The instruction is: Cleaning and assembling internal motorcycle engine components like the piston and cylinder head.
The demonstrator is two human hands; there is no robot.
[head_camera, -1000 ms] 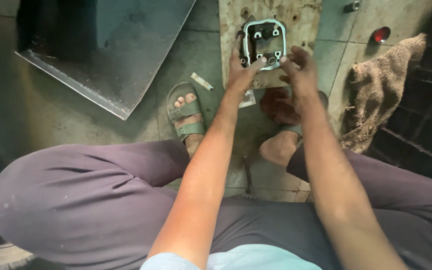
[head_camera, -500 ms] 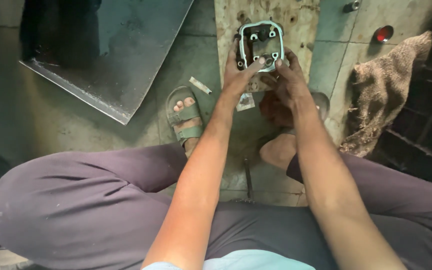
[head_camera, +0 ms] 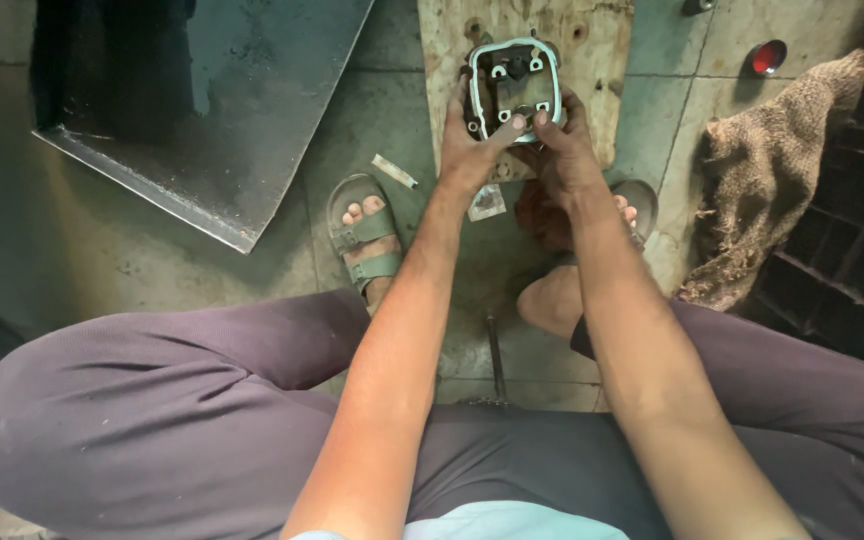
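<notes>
Gripping the metal engine cover (head_camera: 514, 88), left hand (head_camera: 472, 150) and right hand (head_camera: 564, 150) pinch its lower edge.

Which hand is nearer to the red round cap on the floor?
Right. The right hand grips the engine part on the side toward the red cap; the left hand grips the opposite side.

Bare forearms, no sleeves past elbow. Pale blue shirt (head_camera: 497, 522) hem at bottom edge. Loose dark purple-grey trousers (head_camera: 152, 400). Olive-green strap sandals (head_camera: 367, 235), toes exposed.
</notes>
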